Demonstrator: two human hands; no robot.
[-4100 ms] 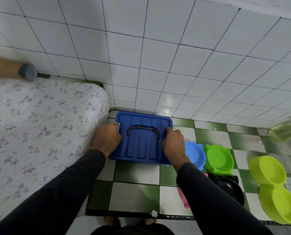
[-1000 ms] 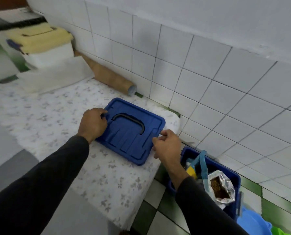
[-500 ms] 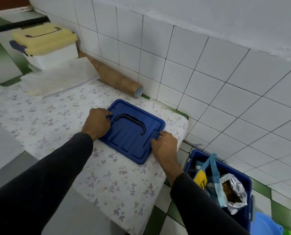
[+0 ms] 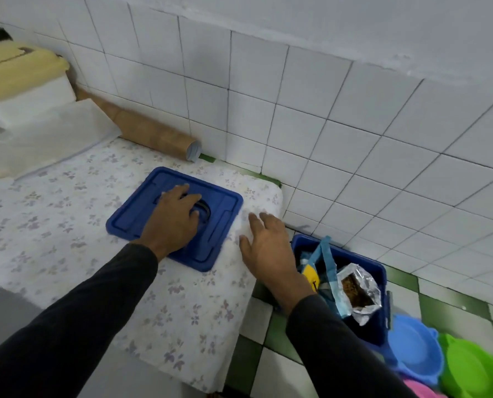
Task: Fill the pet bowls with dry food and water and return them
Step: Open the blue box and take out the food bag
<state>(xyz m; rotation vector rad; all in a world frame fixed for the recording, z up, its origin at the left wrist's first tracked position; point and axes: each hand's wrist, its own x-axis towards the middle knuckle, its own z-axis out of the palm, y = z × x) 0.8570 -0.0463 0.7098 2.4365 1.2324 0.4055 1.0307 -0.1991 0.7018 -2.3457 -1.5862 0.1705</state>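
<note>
Left hand (image 4: 174, 222) presses spread fingers flat on the blue rectangular plastic lid (image 4: 219, 222); right hand (image 4: 269, 248), fingers loosely apart, hovers just beside it.

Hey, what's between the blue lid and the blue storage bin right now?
In the head view, the right hand hangs open between the blue lid and the blue bin, above the floral cloth edge.

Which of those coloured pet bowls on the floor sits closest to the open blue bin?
The blue bowl: it sits against the blue bin, with the green bowl farther right and the pink bowl nearer the camera.
</note>
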